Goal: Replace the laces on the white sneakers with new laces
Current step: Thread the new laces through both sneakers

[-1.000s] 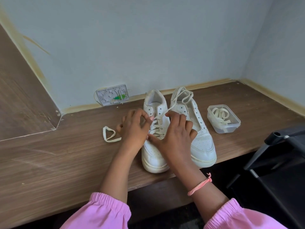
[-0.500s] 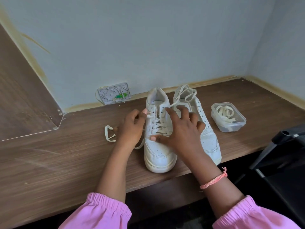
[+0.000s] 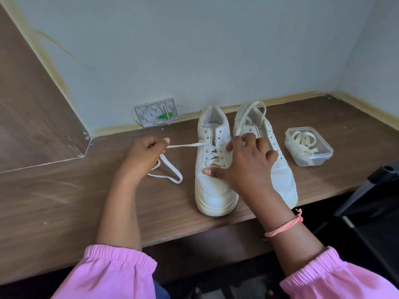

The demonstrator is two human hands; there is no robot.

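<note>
Two sneakers side by side on surface (image 3: 64, 201), toes toward person. Left hand (image 3: 142, 157) pinches lace (image 3: 185, 145), pulled taut sideways out of left sneaker (image 3: 212, 165). Right hand (image 3: 248, 167) spread, thumb and fingers pressing left sneaker's lacing, gripping nothing. Right sneaker (image 3: 278, 169) has loose lace over its collar. Tub (image 3: 308, 146) of laces at right. Risk: a hard pull could drag the sneaker if the right hand slips; lace may snag in an eyelet.

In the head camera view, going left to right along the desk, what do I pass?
Wall socket plate → left hand pulling a lace → left sneaker → right hand → right sneaker → clear tub of laces.
</note>
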